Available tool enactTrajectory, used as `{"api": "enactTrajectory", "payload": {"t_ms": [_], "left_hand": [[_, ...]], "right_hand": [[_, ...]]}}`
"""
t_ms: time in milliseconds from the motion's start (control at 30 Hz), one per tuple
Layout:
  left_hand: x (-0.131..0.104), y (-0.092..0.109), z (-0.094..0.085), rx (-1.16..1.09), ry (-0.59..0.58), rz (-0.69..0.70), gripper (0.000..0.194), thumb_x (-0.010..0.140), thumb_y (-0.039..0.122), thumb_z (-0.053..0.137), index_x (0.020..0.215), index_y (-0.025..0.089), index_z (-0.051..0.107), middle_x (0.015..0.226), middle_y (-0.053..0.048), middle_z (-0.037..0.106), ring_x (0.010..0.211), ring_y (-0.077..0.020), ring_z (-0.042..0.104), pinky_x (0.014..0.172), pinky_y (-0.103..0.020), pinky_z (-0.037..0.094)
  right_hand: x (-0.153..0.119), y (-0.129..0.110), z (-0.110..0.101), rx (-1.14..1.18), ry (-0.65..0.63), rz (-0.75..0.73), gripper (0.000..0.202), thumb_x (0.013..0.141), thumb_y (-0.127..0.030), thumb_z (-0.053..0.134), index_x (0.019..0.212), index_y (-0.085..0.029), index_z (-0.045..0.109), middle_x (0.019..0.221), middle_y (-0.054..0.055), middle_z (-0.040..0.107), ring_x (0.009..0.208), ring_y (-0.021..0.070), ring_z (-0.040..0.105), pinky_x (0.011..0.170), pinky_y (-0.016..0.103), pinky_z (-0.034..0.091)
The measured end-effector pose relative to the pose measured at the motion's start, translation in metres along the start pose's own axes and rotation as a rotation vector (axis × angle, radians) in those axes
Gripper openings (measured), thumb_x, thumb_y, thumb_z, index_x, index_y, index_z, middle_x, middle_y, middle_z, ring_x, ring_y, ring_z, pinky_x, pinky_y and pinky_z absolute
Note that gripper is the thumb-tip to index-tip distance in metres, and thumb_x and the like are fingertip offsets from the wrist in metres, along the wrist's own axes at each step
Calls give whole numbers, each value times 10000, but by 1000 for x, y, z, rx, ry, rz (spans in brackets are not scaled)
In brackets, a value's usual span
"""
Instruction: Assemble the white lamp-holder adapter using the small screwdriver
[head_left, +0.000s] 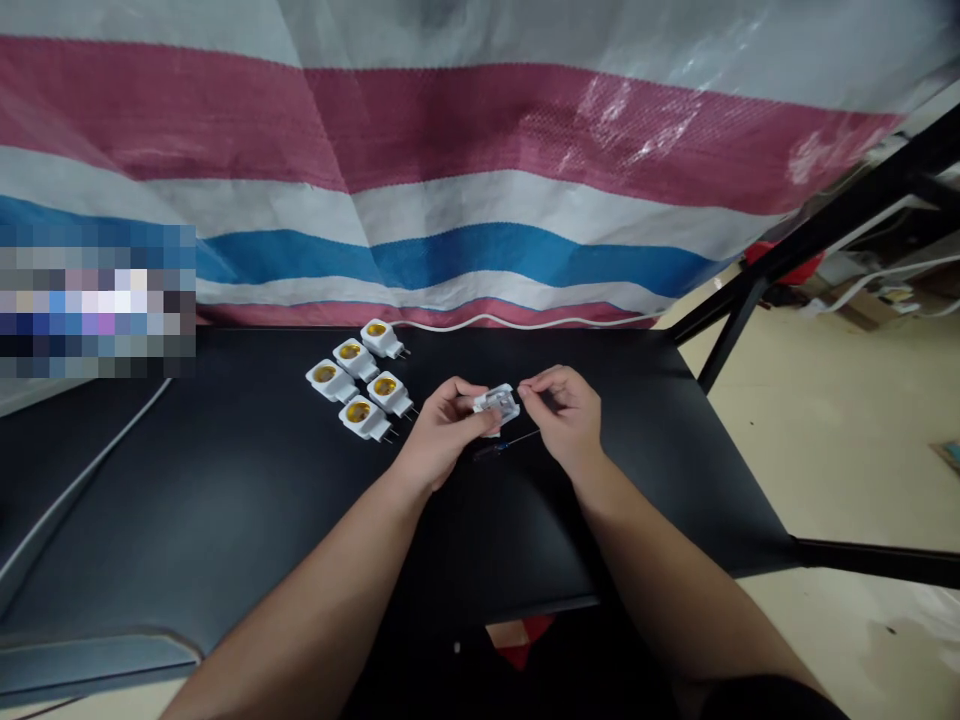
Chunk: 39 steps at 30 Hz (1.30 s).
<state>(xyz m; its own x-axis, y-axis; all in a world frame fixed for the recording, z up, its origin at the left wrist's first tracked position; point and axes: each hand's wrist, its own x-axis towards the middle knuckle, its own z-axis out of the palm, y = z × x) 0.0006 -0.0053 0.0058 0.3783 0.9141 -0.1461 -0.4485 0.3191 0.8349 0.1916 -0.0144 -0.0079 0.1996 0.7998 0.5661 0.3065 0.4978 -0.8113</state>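
Observation:
My left hand point(450, 422) grips a small white plug-in lamp holder point(498, 402), its back apparently uncovered so that pale inner parts show. Just to its right, my right hand point(564, 405) is closed in a pinch close to the housing's edge. Whatever sits between those fingertips is too small to make out. Below the hands a screwdriver point(491, 452) with a dark, see-through handle lies on the black tabletop, its thin shaft running toward the right hand. Several white lamp holders point(365, 418) with brass-coloured sockets and plug pins stand grouped left of my left hand.
The black table point(247, 500) ends at a striped plastic sheet point(480, 240) hanging behind it. A white cable point(517, 321) runs along the back edge, another cable point(90, 470) along the left. Black metal frame bars point(724, 355) rise at the right. A blurred-out patch covers the far left.

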Motion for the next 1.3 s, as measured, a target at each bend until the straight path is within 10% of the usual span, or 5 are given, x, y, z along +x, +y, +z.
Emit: {"api": "enactTrajectory", "payload": {"t_ms": [967,1300], "left_hand": [[5,-4,-7,160,-33,199,331,815,199,958,1000,172,684,1039,-51,823,896,-141,765,803,-232,627],[7,5,-6,21,44,36,390,731,232,1015,957,158,706,959,-38,824,834,-148,792,703,-202,648]], "right_hand": [[-2,1,-19,108,-103,57,147,941,-137,732,884,-242,646,953,50,748,894,199,747,790,363,614],[-5,-5,-14,50,-163,-27,163,937,-98,717,901,-245,655,985,44,760,905,208,755,820,390,620]]}}
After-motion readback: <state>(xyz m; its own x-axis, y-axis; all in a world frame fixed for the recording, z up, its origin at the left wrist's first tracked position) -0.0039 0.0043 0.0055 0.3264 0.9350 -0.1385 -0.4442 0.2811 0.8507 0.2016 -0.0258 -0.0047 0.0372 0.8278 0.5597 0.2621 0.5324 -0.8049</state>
